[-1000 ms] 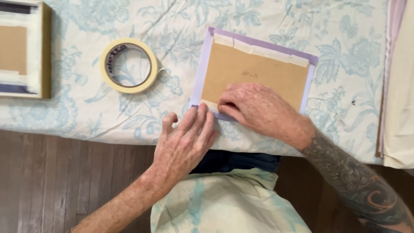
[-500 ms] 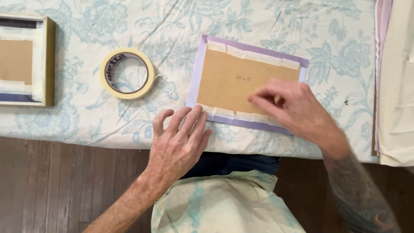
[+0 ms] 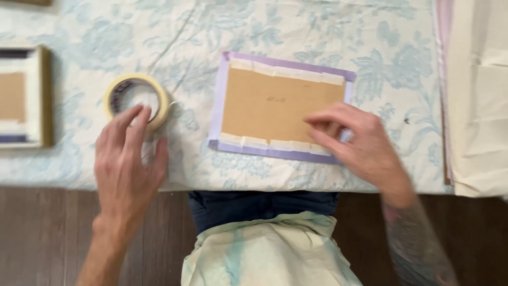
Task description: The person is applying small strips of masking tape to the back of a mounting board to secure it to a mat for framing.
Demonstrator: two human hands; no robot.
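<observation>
While my left hand point(image 3: 128, 167) spreads fingers onto the tape roll point(image 3: 136, 100) at frame left, right hand point(image 3: 359, 145) fingers press the taped cardboard panel point(image 3: 280, 108) at ctr-right.

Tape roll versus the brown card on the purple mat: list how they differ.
The tape roll is a cream ring with an open centre; the brown card is a flat rectangle. The left hand reaches the tape roll, while the right hand presses the brown card's lower right corner. Both lie on the floral cloth.
</observation>
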